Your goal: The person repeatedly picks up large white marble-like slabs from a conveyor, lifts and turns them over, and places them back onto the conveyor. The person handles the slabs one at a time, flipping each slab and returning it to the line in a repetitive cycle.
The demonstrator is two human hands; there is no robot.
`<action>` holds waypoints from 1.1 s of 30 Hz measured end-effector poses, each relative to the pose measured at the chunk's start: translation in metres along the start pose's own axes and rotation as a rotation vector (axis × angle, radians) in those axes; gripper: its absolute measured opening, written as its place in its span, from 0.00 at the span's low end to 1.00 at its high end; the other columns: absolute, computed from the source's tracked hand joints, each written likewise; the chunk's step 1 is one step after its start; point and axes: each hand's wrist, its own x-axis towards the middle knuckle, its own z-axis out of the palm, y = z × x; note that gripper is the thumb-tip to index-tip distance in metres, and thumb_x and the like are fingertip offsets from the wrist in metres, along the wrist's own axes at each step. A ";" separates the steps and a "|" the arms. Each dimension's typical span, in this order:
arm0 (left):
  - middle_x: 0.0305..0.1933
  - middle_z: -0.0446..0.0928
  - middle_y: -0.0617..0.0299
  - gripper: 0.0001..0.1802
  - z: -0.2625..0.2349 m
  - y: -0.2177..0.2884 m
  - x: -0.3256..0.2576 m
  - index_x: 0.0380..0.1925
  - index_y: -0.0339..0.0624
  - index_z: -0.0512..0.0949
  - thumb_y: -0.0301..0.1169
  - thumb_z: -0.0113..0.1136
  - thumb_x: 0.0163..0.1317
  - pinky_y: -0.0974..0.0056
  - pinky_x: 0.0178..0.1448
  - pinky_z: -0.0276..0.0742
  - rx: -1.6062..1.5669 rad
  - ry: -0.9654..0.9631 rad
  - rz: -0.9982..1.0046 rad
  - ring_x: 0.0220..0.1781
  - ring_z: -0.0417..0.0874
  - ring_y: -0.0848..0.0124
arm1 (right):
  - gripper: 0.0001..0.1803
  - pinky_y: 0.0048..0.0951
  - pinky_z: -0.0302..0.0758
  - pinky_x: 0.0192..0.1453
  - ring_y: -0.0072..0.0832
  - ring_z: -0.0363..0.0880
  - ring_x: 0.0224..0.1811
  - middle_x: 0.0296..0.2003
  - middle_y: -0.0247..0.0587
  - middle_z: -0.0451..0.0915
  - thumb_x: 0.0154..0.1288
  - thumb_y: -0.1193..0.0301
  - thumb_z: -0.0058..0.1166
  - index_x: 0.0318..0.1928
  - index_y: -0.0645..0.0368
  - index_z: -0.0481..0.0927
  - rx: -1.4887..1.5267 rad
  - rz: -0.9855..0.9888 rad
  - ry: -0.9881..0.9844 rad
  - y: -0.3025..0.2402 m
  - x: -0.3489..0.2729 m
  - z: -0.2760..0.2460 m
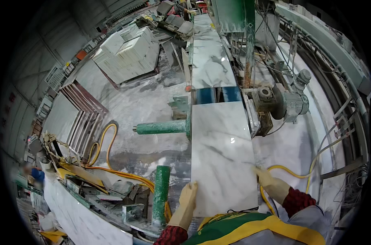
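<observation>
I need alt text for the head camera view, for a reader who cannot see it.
Two gloved hands, left hand and right hand, press the sides of a white marble slab lying on a green machine bed, with a second slab farther along and a motor at right.

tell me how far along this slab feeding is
Done, by the look of it: a white grey-veined marble slab already lies farther up the line, past the blue gap. In hand: the near white marble slab, with the left hand at its near left edge and the right hand at its right edge. Left: this slab has not passed the grey motor unit.
</observation>
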 end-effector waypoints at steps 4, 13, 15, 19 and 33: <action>0.61 0.79 0.39 0.39 -0.004 0.002 0.022 0.60 0.35 0.77 0.61 0.40 0.73 0.47 0.67 0.72 -0.016 -0.065 0.029 0.66 0.77 0.43 | 0.20 0.32 0.77 0.41 0.24 0.80 0.39 0.39 0.32 0.83 0.72 0.55 0.61 0.49 0.60 0.84 0.012 0.216 0.091 0.013 -0.092 0.037; 0.60 0.82 0.48 0.39 -0.038 -0.001 0.023 0.69 0.39 0.72 0.59 0.42 0.74 0.53 0.66 0.73 -0.117 -0.257 0.120 0.64 0.81 0.55 | 0.20 0.32 0.76 0.44 0.27 0.79 0.39 0.37 0.36 0.81 0.70 0.57 0.61 0.50 0.62 0.84 -0.432 -0.224 0.292 0.052 -0.087 0.054; 0.58 0.83 0.51 0.36 -0.028 -0.021 0.024 0.70 0.39 0.71 0.56 0.44 0.75 0.56 0.64 0.74 -0.341 -0.335 0.090 0.62 0.82 0.60 | 0.20 0.32 0.76 0.46 0.28 0.79 0.40 0.38 0.37 0.82 0.69 0.58 0.63 0.52 0.60 0.83 -0.409 -0.175 0.351 0.048 -0.085 0.056; 0.56 0.83 0.56 0.31 -0.020 -0.025 0.030 0.68 0.40 0.72 0.51 0.47 0.77 0.60 0.61 0.75 -0.592 -0.410 0.091 0.57 0.82 0.67 | 0.22 0.31 0.76 0.48 0.27 0.78 0.42 0.40 0.35 0.82 0.67 0.58 0.67 0.54 0.58 0.83 -0.126 -0.024 0.377 0.037 -0.069 0.060; 0.47 0.84 0.58 0.26 0.008 0.000 0.108 0.55 0.35 0.80 0.49 0.54 0.76 0.60 0.55 0.75 -0.508 -0.148 0.245 0.48 0.80 0.70 | 0.21 0.28 0.70 0.37 0.20 0.71 0.35 0.32 0.30 0.78 0.66 0.59 0.68 0.46 0.64 0.82 -0.300 -0.204 0.283 0.028 0.025 0.033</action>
